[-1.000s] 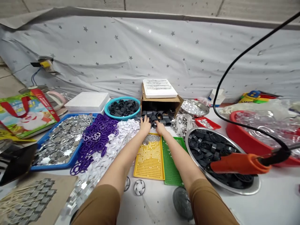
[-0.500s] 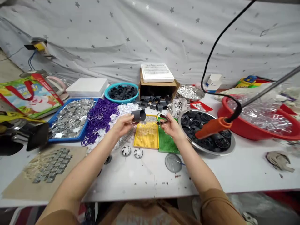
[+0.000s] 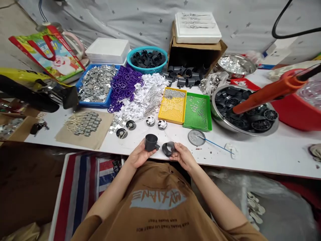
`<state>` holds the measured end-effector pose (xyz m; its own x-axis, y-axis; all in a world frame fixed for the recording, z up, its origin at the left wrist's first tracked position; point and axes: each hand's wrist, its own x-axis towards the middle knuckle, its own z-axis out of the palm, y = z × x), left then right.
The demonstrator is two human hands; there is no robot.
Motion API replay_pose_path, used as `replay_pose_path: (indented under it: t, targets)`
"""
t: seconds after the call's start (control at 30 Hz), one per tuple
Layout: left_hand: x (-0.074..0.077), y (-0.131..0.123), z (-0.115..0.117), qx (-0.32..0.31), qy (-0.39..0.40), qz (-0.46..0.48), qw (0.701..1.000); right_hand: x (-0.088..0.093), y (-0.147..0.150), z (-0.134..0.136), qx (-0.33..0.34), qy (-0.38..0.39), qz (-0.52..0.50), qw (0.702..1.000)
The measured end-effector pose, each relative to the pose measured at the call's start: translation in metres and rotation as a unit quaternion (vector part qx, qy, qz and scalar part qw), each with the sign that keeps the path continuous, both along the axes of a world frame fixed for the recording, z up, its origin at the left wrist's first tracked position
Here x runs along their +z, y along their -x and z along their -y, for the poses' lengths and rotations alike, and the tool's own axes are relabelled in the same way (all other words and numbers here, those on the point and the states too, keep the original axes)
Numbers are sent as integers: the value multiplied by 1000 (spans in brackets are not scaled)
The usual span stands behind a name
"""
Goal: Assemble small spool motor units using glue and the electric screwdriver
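Observation:
Near the table's front edge, my left hand (image 3: 139, 155) is closed on a dark cup-shaped part (image 3: 151, 142) with a small side tab. Just to its right, my right hand (image 3: 184, 155) grips a dark open ring (image 3: 168, 149) between thumb and fingers. The two parts are close together but apart. Beyond them lie two round parts with white blades, one (image 3: 150, 121) left of the other (image 3: 162, 125). Two dark round parts, one of them (image 3: 130, 125) higher, lie further left. A grey disc (image 3: 196, 137) with a blue stick (image 3: 217, 146) is to the right.
Yellow (image 3: 160, 117) and green (image 3: 211, 124) trays stand mid-table. A steel bowl (image 3: 250, 133) of black parts, with an orange-handled tool (image 3: 271, 93) over it, is right. Purple parts (image 3: 125, 83), a blue tray (image 3: 94, 104) and cardboard (image 3: 99, 142) with grey pieces lie left.
Both hands have come back to the table's front edge, each with a dark part. The view has tilted down and shifted. The white and green marking near my right hand no longer shows.

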<state>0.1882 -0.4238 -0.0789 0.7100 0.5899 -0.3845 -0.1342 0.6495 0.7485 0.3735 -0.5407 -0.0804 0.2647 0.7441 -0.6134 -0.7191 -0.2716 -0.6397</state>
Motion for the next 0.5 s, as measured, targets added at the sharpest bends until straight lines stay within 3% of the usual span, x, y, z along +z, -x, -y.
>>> replay_pose_path:
  t: [0.1, 0.17, 0.23, 0.27, 0.3, 0.37, 0.43, 0.5]
  targets:
    - [-1, 2, -3, -11, -69, -22, 997, -3, -1, 3, -25, 11, 30, 999]
    - [-1, 3, -11, -28, -173, -66, 982, -5, -2, 8, -27, 15, 87, 996]
    - [1, 5, -22, -71, -317, -126, 937, -5, -4, 15, 3, 25, 207, 978]
    - [2, 6, -29, -100, -387, -157, 903, -3, -7, 19, 27, 33, 295, 954]
    - [4, 6, -36, -132, -444, -181, 867, 0, -10, 22, 58, 35, 394, 917]
    - [9, 7, -51, -195, -513, -206, 810, 10, -19, 26, 136, 5, 578, 805]
    - [15, 8, -65, -241, -537, -204, 782, 23, -27, 24, 233, -57, 687, 686]
    - [19, 9, -77, -266, -545, -198, 770, 33, -32, 18, 324, -113, 720, 603]
